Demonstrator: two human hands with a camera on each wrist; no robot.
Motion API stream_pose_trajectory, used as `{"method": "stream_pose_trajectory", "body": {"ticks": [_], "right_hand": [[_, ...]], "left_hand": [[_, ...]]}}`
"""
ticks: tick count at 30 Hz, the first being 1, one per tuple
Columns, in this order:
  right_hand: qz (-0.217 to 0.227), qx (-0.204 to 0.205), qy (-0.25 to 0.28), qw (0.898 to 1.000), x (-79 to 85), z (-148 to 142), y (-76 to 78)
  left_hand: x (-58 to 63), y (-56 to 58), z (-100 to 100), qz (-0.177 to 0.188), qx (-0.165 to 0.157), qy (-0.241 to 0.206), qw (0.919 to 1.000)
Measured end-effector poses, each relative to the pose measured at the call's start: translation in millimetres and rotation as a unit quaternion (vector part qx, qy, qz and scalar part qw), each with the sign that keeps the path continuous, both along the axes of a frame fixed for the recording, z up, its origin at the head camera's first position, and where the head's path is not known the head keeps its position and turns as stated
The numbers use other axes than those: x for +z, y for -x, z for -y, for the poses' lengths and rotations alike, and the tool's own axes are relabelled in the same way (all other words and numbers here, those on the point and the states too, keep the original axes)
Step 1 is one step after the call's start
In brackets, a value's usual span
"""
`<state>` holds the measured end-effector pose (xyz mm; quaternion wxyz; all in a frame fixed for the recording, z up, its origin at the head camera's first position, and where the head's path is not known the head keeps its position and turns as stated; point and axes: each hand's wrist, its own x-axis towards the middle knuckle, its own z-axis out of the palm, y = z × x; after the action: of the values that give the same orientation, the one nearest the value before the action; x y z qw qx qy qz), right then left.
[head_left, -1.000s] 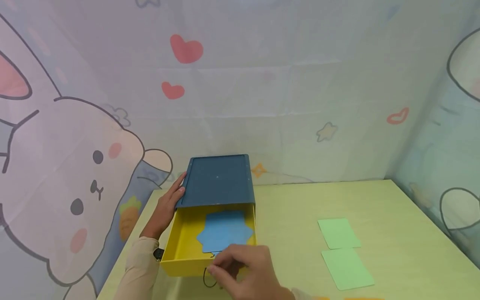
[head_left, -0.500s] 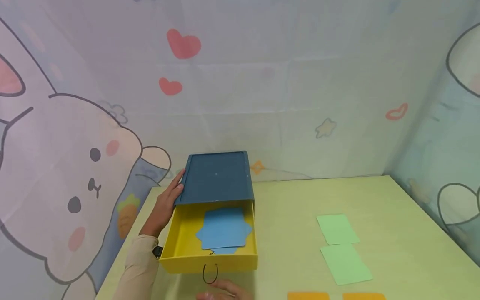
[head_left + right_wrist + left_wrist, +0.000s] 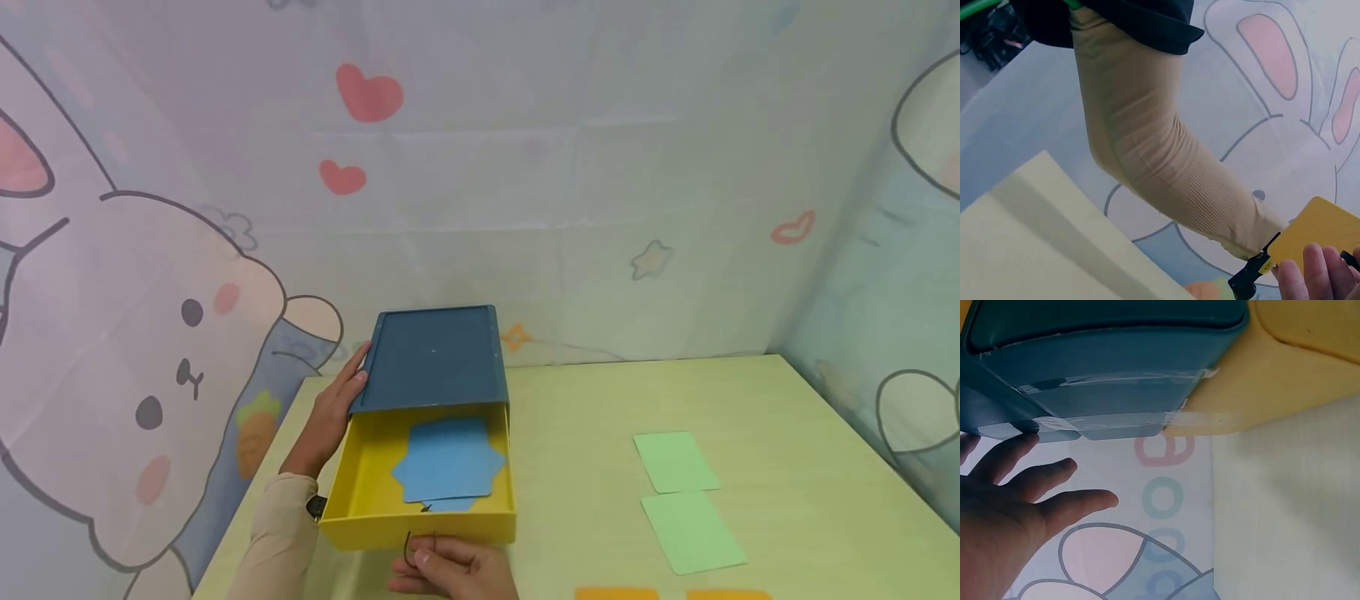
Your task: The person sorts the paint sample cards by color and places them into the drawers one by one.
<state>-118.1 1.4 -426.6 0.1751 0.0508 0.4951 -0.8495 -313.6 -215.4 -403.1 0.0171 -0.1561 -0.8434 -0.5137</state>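
Observation:
A dark blue box shell (image 3: 435, 358) stands on the table with its yellow drawer (image 3: 367, 532) pulled partway out. My left hand (image 3: 327, 421) rests along the shell's left side; in the left wrist view its fingers (image 3: 1094, 500) are spread below the taped teal side. In front of the drawer, my right hand (image 3: 468, 571) pinches the thin black cord loop (image 3: 407, 550) between thumb and fingers. Several light blue cards (image 3: 450, 458) lie stacked askew inside the drawer. The right wrist view catches only the fingertips (image 3: 1317, 272) by the yellow drawer front.
Two green cards, a far one (image 3: 677, 462) and a nearer one (image 3: 693, 532), lie on the table (image 3: 577, 467) to the right. Two orange cards (image 3: 617, 593) show at the bottom edge. A printed cloth wall (image 3: 525, 208) rises behind the box.
My right hand drew back from over the drawer, dropped low in front of it, then came up to the cord loop and took hold. The left hand stayed on the shell.

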Motion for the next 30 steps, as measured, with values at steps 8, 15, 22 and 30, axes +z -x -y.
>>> {"method": "stream_pose_trajectory", "body": {"ticks": [8,15,22,30], "right_hand": [[-0.028,-0.002,-0.023,0.999,4.1,-1,2.7],[-0.025,-0.008,-0.043,0.999,10.0,-1,7.8],[-0.041,-0.001,-0.038,0.998,17.3,-2,15.5],[-0.058,-0.004,-0.05,0.997,18.4,-4,35.3]], "left_hand": [[1.9,0.9,0,0.004,0.005,0.003,1.0],[-0.5,0.0,-1,0.002,0.006,0.006,1.0],[-2.5,-0.4,0,0.019,0.012,0.006,0.9997],[-1.7,0.8,0,0.012,0.005,0.001,0.9999]]}}
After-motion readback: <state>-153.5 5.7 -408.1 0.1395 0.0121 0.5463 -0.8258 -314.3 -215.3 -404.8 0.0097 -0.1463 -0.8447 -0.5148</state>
